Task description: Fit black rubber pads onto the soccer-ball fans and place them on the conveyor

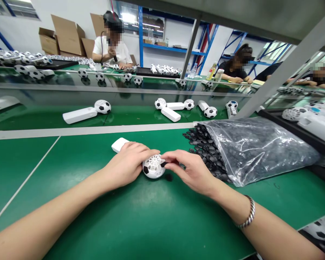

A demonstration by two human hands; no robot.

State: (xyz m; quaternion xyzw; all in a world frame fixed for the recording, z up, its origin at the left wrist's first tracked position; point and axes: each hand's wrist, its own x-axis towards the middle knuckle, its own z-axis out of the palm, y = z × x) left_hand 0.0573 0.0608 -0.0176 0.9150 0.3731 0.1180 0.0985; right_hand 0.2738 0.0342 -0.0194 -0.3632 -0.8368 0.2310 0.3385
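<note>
A white handheld fan with a soccer-ball head (153,174) lies on the green table, its round grille facing up. My left hand (128,163) is closed over its handle, and the handle's white end sticks out beyond the fingers. At the right side of the ball, my right hand (193,170) pinches a small black piece (163,164) against the shell. Another loose black piece (169,177) rests on the table just beside the ball. Near my right hand, a heap of black pieces (206,153) spills from a clear plastic bag (262,148).
Beyond a pale strip (92,130), several ball-headed fans, such as one fan (103,107), lie on a green belt. A black tray (276,121) with white fans stands at right, near a slanting grey post (281,68). Co-workers, including a person in white (121,50), sit opposite.
</note>
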